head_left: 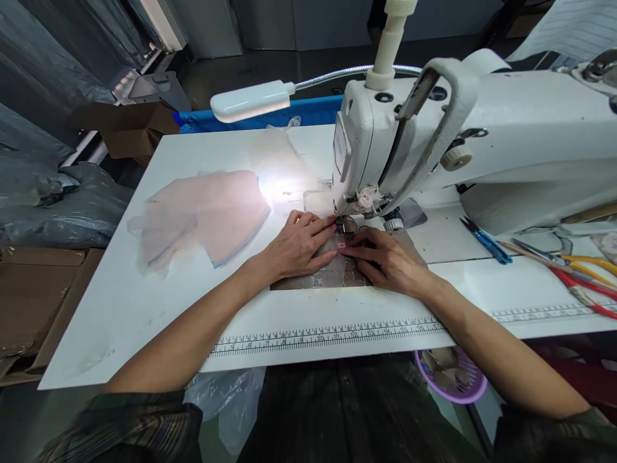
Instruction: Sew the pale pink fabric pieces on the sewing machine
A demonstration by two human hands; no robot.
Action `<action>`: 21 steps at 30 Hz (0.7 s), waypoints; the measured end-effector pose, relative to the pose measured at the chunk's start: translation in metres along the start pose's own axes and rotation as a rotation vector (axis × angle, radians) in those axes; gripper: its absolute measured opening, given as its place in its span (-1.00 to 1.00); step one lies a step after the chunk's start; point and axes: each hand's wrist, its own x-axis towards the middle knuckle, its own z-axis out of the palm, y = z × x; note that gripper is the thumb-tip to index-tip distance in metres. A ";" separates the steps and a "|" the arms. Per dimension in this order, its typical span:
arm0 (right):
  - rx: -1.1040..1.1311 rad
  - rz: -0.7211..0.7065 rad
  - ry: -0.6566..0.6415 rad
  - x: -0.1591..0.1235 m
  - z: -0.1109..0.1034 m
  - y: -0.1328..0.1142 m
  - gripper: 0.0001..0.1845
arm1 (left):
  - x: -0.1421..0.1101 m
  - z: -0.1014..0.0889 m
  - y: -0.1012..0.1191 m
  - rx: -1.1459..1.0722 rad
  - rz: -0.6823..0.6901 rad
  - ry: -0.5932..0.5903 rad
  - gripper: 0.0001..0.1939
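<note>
My left hand (301,245) lies flat on a sheer, whitish piece of fabric (328,275), its fingers stretched out and their tips close to the presser foot (347,225). On the other side of the foot, my right hand (388,258) pinches the fabric's edge between thumb and fingers. A tiny red-and-white tag (342,245) shows between the two hands. Over them stands the head of a white sewing machine (361,141). Part of the fabric is hidden under my hands.
Pale pink sheer fabric with blue edging (207,212) lies left on the white table (106,308). A lamp (253,101) shines above. Blue thread snips (486,241) and red-handled pliers (583,292) lie right. A ruler strip (328,335) follows the front edge; a purple basket (475,390) sits below.
</note>
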 end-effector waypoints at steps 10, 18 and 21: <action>-0.029 0.014 0.022 0.002 0.003 0.000 -0.62 | 0.001 0.005 0.003 0.094 0.214 0.203 -0.82; -0.040 0.024 0.005 0.002 0.002 0.001 -0.62 | -0.003 -0.004 0.007 -0.008 0.224 0.176 -0.76; -0.041 0.017 0.011 0.001 0.003 0.001 -0.61 | -0.003 -0.008 0.006 -0.021 0.190 0.120 -0.74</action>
